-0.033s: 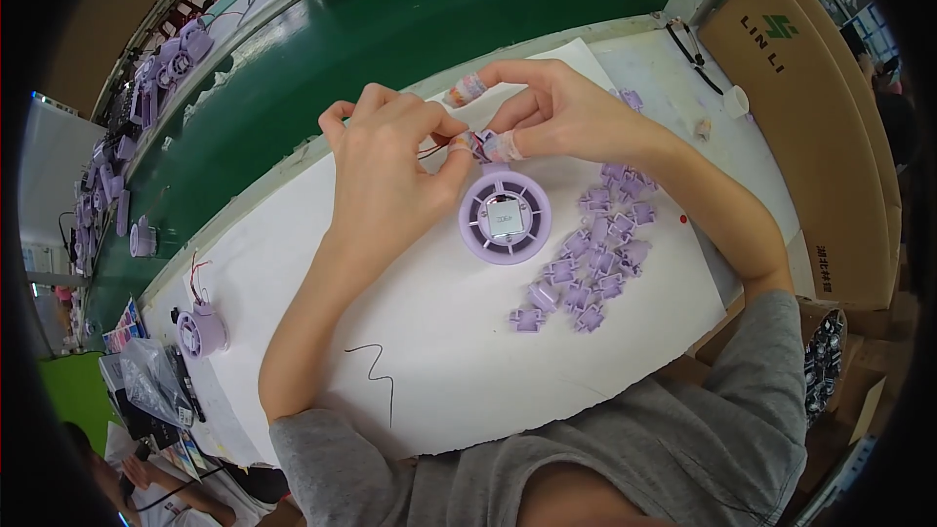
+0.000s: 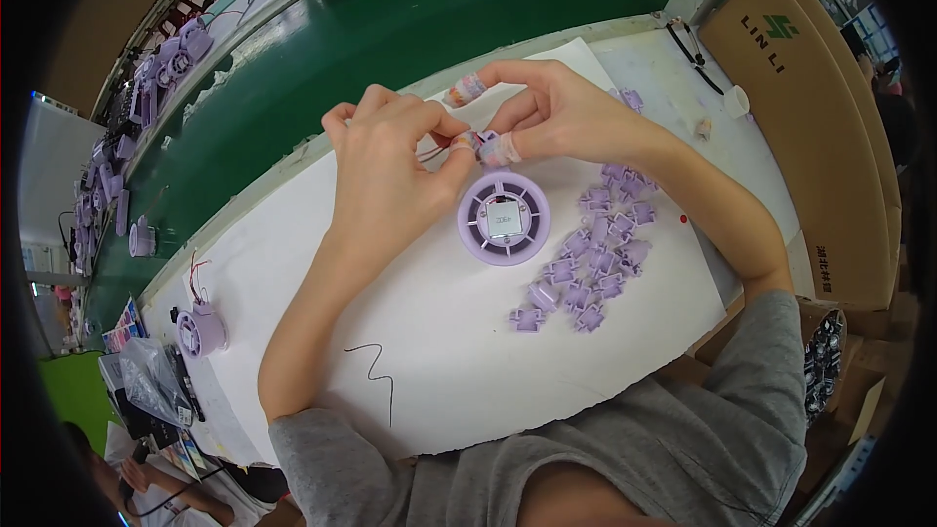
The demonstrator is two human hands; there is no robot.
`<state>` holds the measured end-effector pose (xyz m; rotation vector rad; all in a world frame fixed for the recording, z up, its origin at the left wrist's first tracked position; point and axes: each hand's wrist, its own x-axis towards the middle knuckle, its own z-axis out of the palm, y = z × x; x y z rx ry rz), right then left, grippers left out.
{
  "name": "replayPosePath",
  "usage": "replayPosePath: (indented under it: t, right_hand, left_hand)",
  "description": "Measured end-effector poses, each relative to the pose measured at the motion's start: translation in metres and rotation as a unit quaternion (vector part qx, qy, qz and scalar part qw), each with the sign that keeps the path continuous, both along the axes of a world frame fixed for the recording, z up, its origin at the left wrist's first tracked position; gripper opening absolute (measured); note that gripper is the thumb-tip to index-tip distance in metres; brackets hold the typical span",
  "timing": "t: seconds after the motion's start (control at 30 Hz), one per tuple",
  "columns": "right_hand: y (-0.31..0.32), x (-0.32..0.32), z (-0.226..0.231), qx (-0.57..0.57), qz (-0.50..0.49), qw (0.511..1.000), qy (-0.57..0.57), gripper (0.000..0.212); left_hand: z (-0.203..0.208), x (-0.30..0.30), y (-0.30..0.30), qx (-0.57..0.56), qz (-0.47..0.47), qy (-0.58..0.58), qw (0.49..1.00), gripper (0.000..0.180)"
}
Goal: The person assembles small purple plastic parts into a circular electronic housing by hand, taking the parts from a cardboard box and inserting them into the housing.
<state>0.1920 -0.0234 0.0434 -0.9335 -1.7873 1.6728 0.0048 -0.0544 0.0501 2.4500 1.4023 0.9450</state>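
Round lilac fan housing [image 2: 504, 219] lying flat on the white sheet [image 2: 439, 381] of the bench [image 2: 673, 88], open face up, its axis pointing toward the camera; a grey square plate sits at its centre. No long axis can be told, the part being circular. Just right of it, and touching in places, a loose heap of small lilac clips [image 2: 595, 263]. Directly beyond the housing, the left hand [image 2: 386, 171] and right hand [image 2: 556, 112] meet fingertip to fingertip, fingers pinched together on a small lilac part [image 2: 485, 142] with thin red wires [image 2: 434, 151] trailing left; the right fingertips wear tape. What exactly each hand clamps is too small to tell. At far left, a second fan housing [image 2: 200, 330] with wires. Farther off, a green belt [image 2: 410, 20]; at right, a cardboard box [image 2: 810, 98].
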Motion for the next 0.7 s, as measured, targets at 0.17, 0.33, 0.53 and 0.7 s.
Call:
replayPosePath:
  t: [0.17, 0.33, 0.53, 0.7]
  right_hand:
    - [0.0, -0.001, -0.006, -0.045, 0.018, 0.999, 0.005, 0.048]
    - [-0.003, -0.003, -0.008, -0.026, 0.021, 0.999, 0.0, 0.053]
    - [-0.009, -0.006, -0.005, 0.06, 0.002, 0.997, -0.057, 0.058]
    - [-0.013, -0.009, -0.005, 0.141, -0.025, 0.988, -0.052, 0.052]
  left_hand:
    - [-0.003, -0.002, 0.005, -0.155, -0.032, -0.102, 0.982, 0.005]
    - [0.004, -0.007, 0.006, -0.095, -0.067, -0.02, 0.993, 0.008]
    - [-0.003, -0.003, 0.009, 0.036, -0.088, 0.019, 0.995, 0.006]
    - [-0.014, -0.004, 0.009, -0.067, -0.059, -0.077, 0.993, 0.007]
